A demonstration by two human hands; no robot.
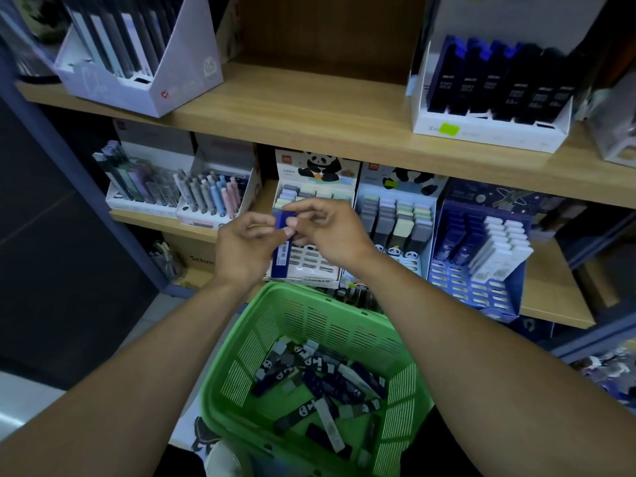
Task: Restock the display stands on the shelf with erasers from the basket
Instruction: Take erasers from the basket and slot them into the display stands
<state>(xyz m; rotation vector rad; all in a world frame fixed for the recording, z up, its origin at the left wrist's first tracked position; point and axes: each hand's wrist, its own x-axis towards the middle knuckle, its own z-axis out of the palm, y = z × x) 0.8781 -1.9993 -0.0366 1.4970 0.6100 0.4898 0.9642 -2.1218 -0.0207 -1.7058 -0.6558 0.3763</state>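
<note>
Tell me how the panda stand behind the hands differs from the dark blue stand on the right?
The panda stand is white with a panda header; the dark blue stand has a starry navy card. The panda stand's upper rows hold pastel erasers, while the dark blue stand holds navy and white ones. Both sit on the same lower shelf, and both show empty front slots.

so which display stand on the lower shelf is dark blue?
The dark blue stand, rightmost of the three eraser stands; the two panda stands left of it are white.

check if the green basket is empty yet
No, the green basket still holds a loose pile of erasers on its bottom, while both hands hold one blue eraser up in front of the shelf displays.
</note>
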